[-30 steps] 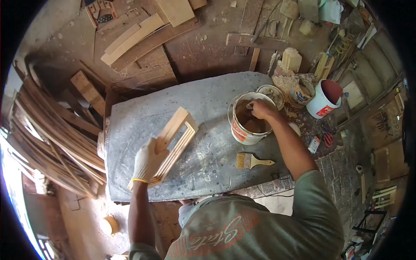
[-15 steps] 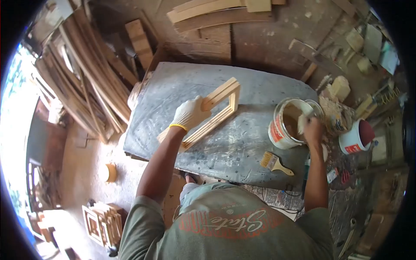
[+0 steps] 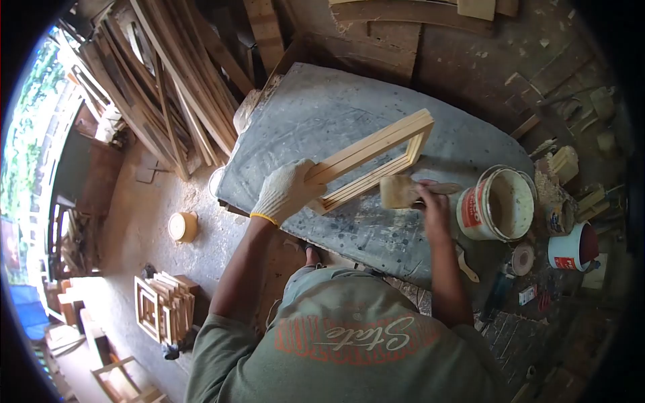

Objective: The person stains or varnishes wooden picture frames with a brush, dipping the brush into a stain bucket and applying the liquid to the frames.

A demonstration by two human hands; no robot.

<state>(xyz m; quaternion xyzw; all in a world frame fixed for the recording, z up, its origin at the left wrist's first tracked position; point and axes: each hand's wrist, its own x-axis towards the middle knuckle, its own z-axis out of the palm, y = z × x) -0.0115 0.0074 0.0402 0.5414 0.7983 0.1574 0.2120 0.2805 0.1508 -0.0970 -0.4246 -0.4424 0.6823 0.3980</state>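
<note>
A white knitted glove with a yellow cuff covers my left hand (image 3: 287,192), which grips the near end of a pale wooden frame (image 3: 369,149). The frame is rectangular with grooved sides, and it is tilted over the grey worktable (image 3: 269,144). My bare right hand (image 3: 435,207) is closed around the handle of a wide paintbrush (image 3: 401,192). Its pale bristles point left, close to the frame's lower side. To the right of that hand stands a white bucket (image 3: 478,213) with a red label. A second brush (image 3: 465,264) lies on the table, partly hidden by my right forearm.
Long wooden boards (image 3: 181,80) lean at the back left. Several small frames (image 3: 164,305) are stacked on the floor, with a yellowish tub (image 3: 182,227) nearby. Another white bucket (image 3: 564,252) and a tape roll (image 3: 522,259) sit at the right.
My right hand has come out of the bucket and moved left with the brush towards the frame. The view has shifted; my left hand still holds the frame.
</note>
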